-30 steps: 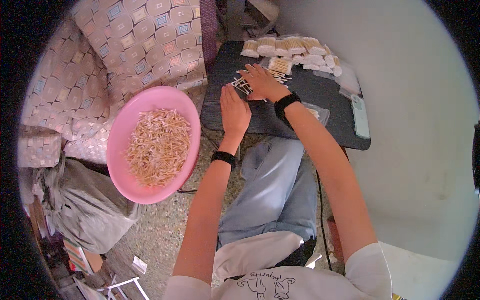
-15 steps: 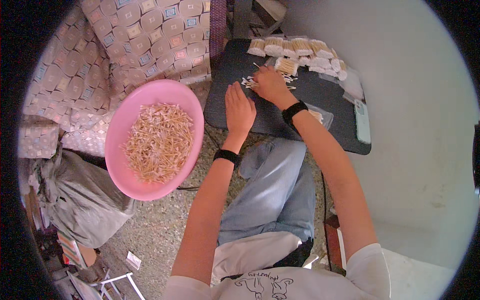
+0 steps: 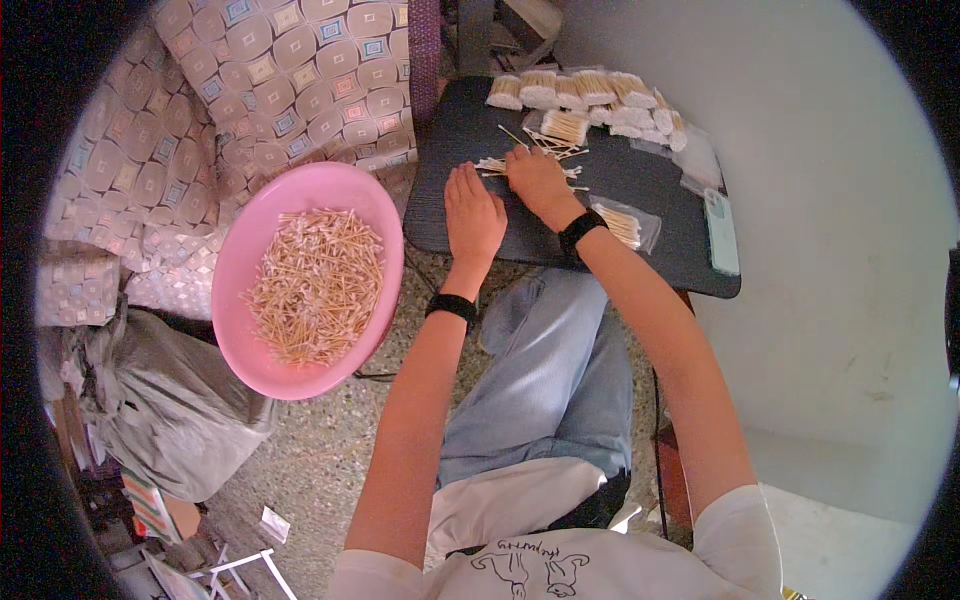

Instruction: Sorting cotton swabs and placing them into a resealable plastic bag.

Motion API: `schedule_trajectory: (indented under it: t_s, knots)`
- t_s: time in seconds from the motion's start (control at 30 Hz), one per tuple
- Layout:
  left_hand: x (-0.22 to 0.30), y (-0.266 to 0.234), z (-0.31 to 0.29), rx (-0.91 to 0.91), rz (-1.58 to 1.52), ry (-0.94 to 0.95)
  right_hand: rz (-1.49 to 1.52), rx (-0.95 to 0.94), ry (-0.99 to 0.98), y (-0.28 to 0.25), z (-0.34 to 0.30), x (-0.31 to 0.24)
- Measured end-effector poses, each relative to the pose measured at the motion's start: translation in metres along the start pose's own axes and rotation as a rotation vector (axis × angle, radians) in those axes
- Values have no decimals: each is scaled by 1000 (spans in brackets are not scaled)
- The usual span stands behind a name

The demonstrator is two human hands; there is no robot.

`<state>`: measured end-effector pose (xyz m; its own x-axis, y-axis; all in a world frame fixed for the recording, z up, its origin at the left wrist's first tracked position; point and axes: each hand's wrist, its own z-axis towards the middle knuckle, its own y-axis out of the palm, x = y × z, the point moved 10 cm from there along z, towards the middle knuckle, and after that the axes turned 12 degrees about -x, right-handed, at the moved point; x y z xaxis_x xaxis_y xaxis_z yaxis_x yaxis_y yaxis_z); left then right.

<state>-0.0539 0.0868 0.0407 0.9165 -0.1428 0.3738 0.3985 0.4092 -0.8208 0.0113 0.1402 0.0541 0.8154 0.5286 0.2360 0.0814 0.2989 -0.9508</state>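
Observation:
My left hand (image 3: 474, 215) rests on the black table top (image 3: 450, 120), its fingers stretched out beside the ends of some loose cotton swabs (image 3: 491, 166). My right hand (image 3: 541, 187) is over these swabs with its fingers bent down and closed on them; swab ends stick out on both sides, and its fingertips are partly hidden. More loose swabs lie just beyond the right fingers. A clear bag (image 3: 648, 230) with swabs in it lies flat near my right wrist. Behind the right hand is a bundle of swabs (image 3: 565, 127) on clear plastic.
Several packed swab bundles (image 3: 570, 92) line the table's far edge. Clear plastic bags (image 3: 699, 164) and a pale phone (image 3: 720, 232) lie at the right edge, next to the wall. A pink basin (image 3: 232, 340) full of swabs stands left of the table.
My right hand has drawn slightly toward me, uncovering loose swabs beyond it. The bag near my right wrist shows more fully. My left hand stays nearly in place.

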Motion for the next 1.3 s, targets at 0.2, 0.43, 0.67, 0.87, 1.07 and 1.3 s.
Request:
schedule_trajectory:
  t_s: [0.2,0.43,0.67,0.87,1.07,1.3]
  knots:
    - [3,-2,1,11,29,21,-89,89,-11,-4,-3,6]
    - [5,-5,1,26,3,4,60,82,33,-5,-5,25]
    - [4,-4,0,31,37,29,397,177,84,-20,-5,54]
    - [1,2,3,-53,18,-23,931,369,214,-19,-20,96]
    - [1,2,1,-52,46,-18,1488,486,184,-25,-33,107]
    - [1,0,3,-71,-40,-44,1687,427,58,-36,-51,90]
